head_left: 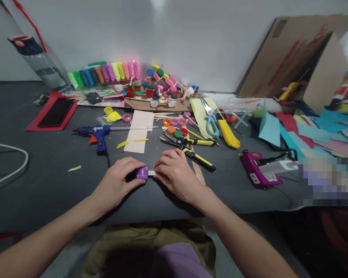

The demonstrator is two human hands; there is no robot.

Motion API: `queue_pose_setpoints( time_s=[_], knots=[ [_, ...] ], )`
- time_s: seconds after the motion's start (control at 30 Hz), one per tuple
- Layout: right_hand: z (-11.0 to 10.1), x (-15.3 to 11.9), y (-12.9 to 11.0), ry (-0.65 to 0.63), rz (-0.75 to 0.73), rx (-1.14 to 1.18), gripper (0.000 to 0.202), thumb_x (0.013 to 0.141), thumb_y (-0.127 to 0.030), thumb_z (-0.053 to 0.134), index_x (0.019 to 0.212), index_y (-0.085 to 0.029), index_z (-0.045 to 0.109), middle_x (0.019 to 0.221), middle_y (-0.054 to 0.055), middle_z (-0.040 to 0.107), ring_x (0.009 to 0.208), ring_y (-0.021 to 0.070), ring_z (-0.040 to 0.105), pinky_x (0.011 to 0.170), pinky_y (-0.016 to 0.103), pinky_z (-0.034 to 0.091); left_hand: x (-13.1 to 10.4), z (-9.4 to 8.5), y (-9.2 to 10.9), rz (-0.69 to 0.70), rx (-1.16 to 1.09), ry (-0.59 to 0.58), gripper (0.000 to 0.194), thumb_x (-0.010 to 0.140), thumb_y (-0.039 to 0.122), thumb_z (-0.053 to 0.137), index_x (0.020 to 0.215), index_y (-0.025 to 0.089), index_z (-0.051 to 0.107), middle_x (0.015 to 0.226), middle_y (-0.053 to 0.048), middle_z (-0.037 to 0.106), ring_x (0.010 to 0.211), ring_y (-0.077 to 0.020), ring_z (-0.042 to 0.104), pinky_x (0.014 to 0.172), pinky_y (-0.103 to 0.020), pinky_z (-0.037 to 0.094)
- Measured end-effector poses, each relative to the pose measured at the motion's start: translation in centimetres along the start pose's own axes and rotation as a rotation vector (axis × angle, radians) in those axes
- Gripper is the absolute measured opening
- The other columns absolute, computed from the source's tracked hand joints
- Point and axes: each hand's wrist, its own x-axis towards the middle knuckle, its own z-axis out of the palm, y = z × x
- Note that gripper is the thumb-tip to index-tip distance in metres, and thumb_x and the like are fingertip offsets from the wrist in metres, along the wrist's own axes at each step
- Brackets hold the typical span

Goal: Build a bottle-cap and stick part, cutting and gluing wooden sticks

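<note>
Near the table's front edge, my left hand [116,179] is closed on a small, shiny purple piece [142,173], thumb and fingers on either side of it. Several pale wooden sticks [151,173], laid side by side, run from the purple piece to my right hand [176,172]. Its fingers pinch their other end, which is hidden under them. Whether the sticks go into the purple piece or only touch it, I cannot tell. Just beyond my hands lie a pale card sheet [137,133] with short yellow strips [122,144] and black-and-yellow pliers [201,159].
A blue glue gun [100,137] lies left of the card, its cord running toward my left hand. Coloured bottle caps [178,134], scissors [210,116] and a yellow cutter [228,133] sit beyond the pliers. At right is a purple device [258,170]; a phone [55,112] rests far left.
</note>
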Motion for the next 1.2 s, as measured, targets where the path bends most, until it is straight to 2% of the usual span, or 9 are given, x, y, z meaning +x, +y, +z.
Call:
queue_pose_setpoints(
  time_s=[0.47,1.2],
  knots=[
    [-0.03,0.01,-0.07,-0.004,0.004,0.009,0.015,0.093,-0.026,0.062,0.083,-0.018,0.07,0.088,0.006,0.07,0.099,0.0225,0.052,0.091,0.042,0.029,0.06,0.11,-0.09,0.03,-0.014,0.01,0.029,0.086,0.023,0.069,0.114,0.021,0.065,0.108,-0.004,0.067,0.101,-0.0191,0.061,0.09,-0.033,0.047],
    [-0.01,-0.02,-0.23,0.005,0.016,0.008,0.018,0.094,-0.026,0.06,0.082,-0.017,0.07,0.088,0.006,0.07,0.098,0.0224,0.054,0.091,0.042,0.031,-0.01,0.04,-0.14,0.044,0.036,0.012,0.028,0.087,0.027,0.068,0.114,0.022,0.065,0.107,-0.004,0.068,0.1,-0.0201,0.061,0.088,-0.035,0.048]
  ],
)
